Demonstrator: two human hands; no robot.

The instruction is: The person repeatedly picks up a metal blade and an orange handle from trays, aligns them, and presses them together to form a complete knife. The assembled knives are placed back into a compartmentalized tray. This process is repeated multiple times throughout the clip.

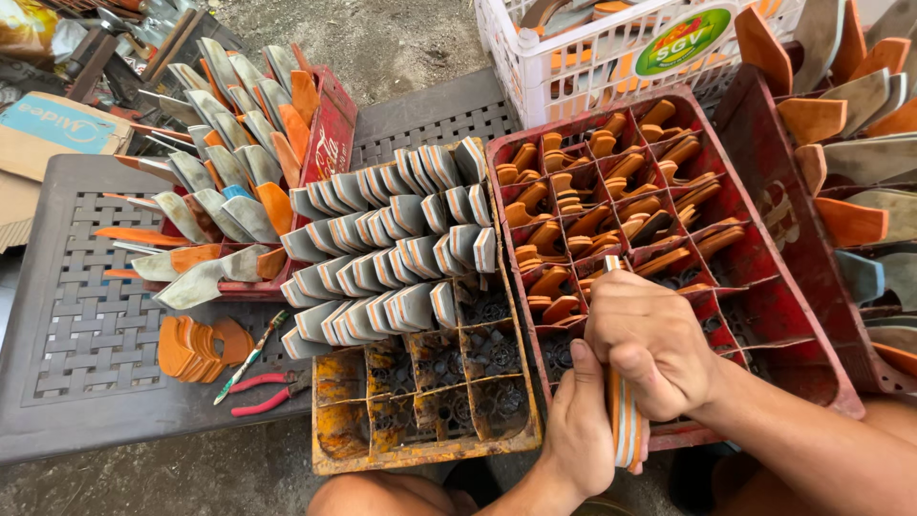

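My right hand [654,339] and my left hand [578,425] are both closed around a stack of flat grey-and-orange blade pieces [626,430], held upright over the near edge of a red divided crate [764,248]. That crate holds many orange wooden handles [611,191] standing in its cells. To its left, a yellow divided crate [420,454] is filled at the back with rows of the same grey blades with orange edges [392,239]; its near cells hold none.
A second red crate [330,134] at the left holds larger metal blades with orange handles. Red pliers [263,392] and a pile of orange pieces [196,349] lie on a dark plastic table [76,344]. A white basket [592,57] stands behind; more blades [850,124] at right.
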